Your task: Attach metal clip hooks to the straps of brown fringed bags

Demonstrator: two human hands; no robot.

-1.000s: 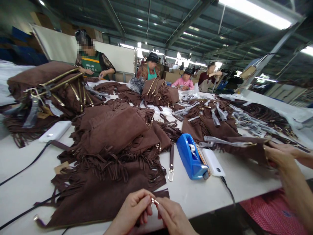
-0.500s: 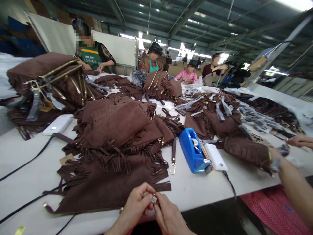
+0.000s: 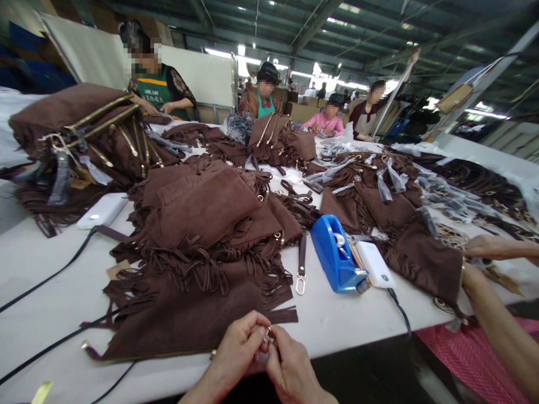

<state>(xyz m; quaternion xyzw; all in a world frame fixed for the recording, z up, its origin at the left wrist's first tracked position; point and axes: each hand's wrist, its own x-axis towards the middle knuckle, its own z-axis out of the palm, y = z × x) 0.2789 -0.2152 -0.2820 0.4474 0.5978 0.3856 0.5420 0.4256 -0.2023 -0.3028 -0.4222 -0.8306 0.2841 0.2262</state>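
Observation:
My left hand (image 3: 238,350) and my right hand (image 3: 288,367) meet at the table's near edge, fingertips pinched together on a small metal clasp (image 3: 268,333). Just beyond them lies a brown suede fringed bag (image 3: 189,314), flat on the white table (image 3: 345,325). A pile of the same brown fringed bags (image 3: 202,213) rises behind it. A brown strap with a metal snap hook (image 3: 300,269) lies to the right of the pile.
A blue tape dispenser (image 3: 337,255) and a white power bank (image 3: 374,265) with a black cable sit right of centre. Another person's arm (image 3: 497,314) holds a brown bag (image 3: 425,261) at the right. Several people work at the far side. A second white power bank (image 3: 103,210) lies left.
My hands stayed pinched on the clasp, shifting slightly. The person at the right pulled the brown bag toward the table edge and moved a hand outward.

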